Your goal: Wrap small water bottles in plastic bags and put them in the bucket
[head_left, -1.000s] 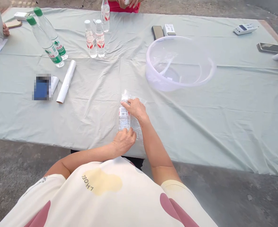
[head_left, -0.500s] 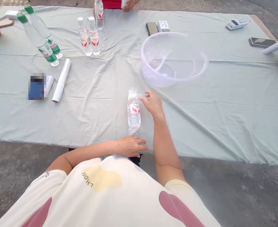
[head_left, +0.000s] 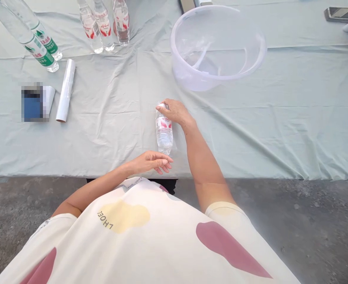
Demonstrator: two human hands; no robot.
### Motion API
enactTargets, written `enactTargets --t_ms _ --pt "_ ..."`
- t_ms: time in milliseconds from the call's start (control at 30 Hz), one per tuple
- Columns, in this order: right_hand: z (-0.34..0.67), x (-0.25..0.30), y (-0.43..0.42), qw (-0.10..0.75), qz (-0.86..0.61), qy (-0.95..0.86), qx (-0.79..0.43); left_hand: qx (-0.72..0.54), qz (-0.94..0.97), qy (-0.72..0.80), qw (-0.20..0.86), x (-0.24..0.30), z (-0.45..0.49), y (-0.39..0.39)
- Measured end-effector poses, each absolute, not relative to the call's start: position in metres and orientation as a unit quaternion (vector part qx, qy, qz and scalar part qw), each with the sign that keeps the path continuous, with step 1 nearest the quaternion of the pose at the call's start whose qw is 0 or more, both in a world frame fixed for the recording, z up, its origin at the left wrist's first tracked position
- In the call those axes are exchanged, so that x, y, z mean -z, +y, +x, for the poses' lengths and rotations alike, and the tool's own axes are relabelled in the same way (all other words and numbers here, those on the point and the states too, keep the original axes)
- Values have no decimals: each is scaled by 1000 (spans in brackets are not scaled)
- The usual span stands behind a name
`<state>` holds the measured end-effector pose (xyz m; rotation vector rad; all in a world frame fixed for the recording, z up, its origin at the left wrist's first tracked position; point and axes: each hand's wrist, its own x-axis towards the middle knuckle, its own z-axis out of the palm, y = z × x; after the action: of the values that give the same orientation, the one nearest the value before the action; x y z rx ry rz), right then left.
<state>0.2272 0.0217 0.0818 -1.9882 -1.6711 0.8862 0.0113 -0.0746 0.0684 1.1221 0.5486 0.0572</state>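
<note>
A small clear water bottle [head_left: 164,136] with a red-and-white label lies near the table's front edge, its cap end pointing away from me. Clear plastic film wraps it and bunches at its base end. My right hand [head_left: 175,111] is closed around the cap end, thumb and fingers over the white cap. Just below the base end, my left hand [head_left: 154,162] hovers palm inward with loosely stretched fingers, holding nothing. Whether its fingertips touch the film I cannot tell.
A translucent plastic basin [head_left: 188,81] stands beyond my right hand, crumpled film inside. To the left lie a roll of plastic film [head_left: 66,90] and a blurred blue item [head_left: 33,104]. Water bottles [head_left: 103,23] and green-labelled bottles [head_left: 40,51] stand at the back left. A phone [head_left: 339,14] lies far right.
My right hand has moved left from beside the bottle and closed on its cap end. My left hand has risen toward the base end. The view has tilted downward.
</note>
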Motion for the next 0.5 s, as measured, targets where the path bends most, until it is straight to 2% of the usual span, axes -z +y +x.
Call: enactTargets --t_ms 167,267,500 --pt "232 -77 16 220 -752 -551 -288 4 312 366 877 -54 36 -65" --pt "235 -72 10 260 -767 -491 -322 20 200 380 903 -47 39 -59" --pt "220 -72 -18 510 -625 -374 -458 -27 46 317 947 -30 31 -73"
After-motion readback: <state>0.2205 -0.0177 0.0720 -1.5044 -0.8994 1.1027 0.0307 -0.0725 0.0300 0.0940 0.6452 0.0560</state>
